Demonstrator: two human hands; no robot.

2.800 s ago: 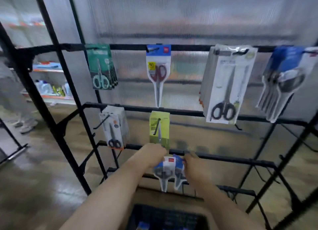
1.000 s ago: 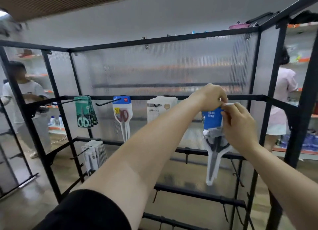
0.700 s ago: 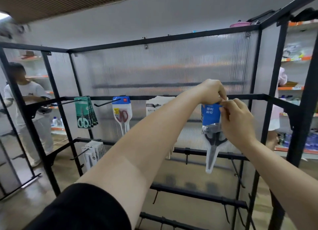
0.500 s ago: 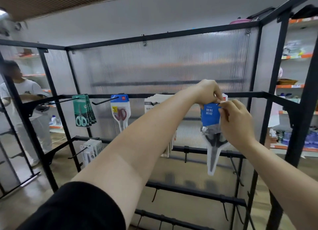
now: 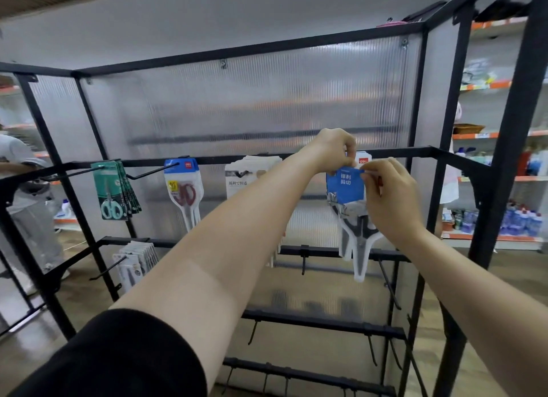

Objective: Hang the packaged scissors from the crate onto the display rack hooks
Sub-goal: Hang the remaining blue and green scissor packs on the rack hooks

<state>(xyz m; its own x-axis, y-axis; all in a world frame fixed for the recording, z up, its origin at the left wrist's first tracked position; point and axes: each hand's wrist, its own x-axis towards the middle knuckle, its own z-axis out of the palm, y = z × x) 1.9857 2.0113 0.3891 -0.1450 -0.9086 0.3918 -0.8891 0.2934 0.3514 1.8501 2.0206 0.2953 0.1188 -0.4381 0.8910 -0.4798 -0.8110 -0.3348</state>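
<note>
Blue scissors pack (image 5: pixel 345 186) pinched by left hand (image 5: pixel 334 151) and right hand (image 5: pixel 392 195), hook hidden behind them.

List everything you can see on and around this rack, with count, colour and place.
display rack: one, black frame, ribbed translucent back, ahead.
green scissors packs: several, green, top rail, leftmost hook.
red-handled scissors pack: count unclear, blue-topped, top rail, right of green.
white packs: stack, white, top rail, partly behind left arm.
lower white packs: several, white, second rail, left.
blue-card scissors pack: at least one, blue, top rail right, held.
store shelves: several, orange-edged, right background.
left hand: one, pinching held pack's top.
right hand: one, pinching its top edge.
</note>
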